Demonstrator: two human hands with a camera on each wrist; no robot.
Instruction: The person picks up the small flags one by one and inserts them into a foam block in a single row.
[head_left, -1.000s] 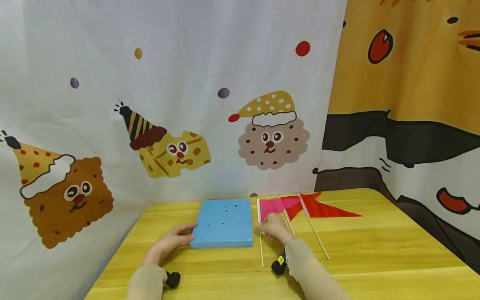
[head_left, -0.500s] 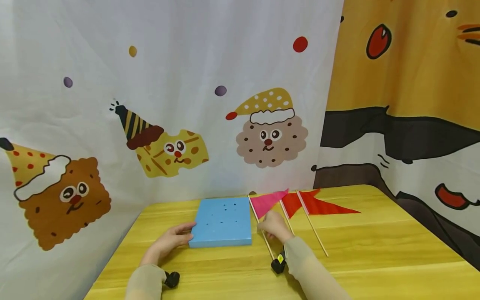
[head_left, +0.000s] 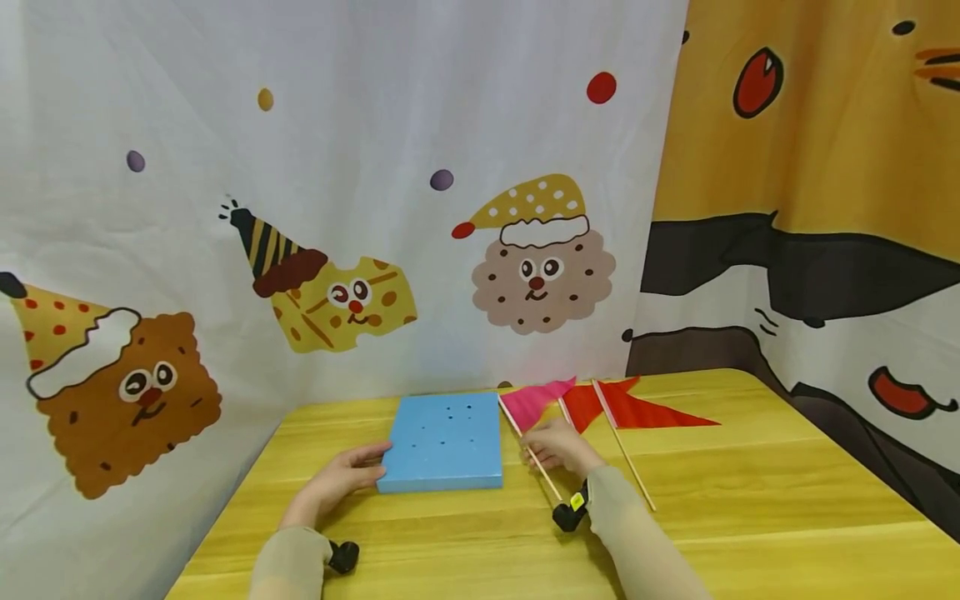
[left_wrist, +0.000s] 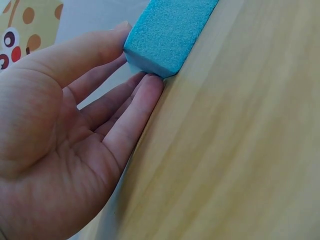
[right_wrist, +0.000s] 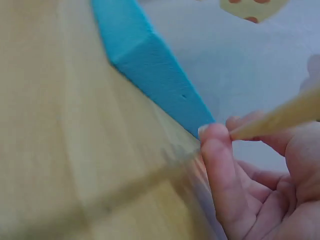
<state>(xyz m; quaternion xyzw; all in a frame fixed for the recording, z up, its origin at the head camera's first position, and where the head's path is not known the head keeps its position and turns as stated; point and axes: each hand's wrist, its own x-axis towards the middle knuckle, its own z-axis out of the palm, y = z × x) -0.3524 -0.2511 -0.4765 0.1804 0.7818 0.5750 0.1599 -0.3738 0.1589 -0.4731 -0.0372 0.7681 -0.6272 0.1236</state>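
Observation:
A square blue foam block (head_left: 442, 462) with several small holes in its top lies flat on the table. My left hand (head_left: 339, 482) rests at its left side; in the left wrist view the nearly straight fingers (left_wrist: 125, 125) and thumb touch the block's corner. Just right of the block, my right hand (head_left: 561, 447) pinches the thin wooden stick of a pink pennant flag (head_left: 534, 403). The stick (right_wrist: 285, 116) slants toward me, its cloth end pointing to the back. In the right wrist view, thumb and fingertips meet on it beside the blue block's edge.
Two red pennant flags, one partly behind my right hand (head_left: 582, 407) and one farther right (head_left: 654, 410), lie on the yellow wood-grain table (head_left: 750, 500). A white curtain (head_left: 360, 167) printed with cartoon figures hangs behind the table.
My right hand has taken the pink flag's stick; the stick has turned from nearly straight to slanted, its lower end swinging right. The right wrist has shifted slightly right. The left hand stays at the block.

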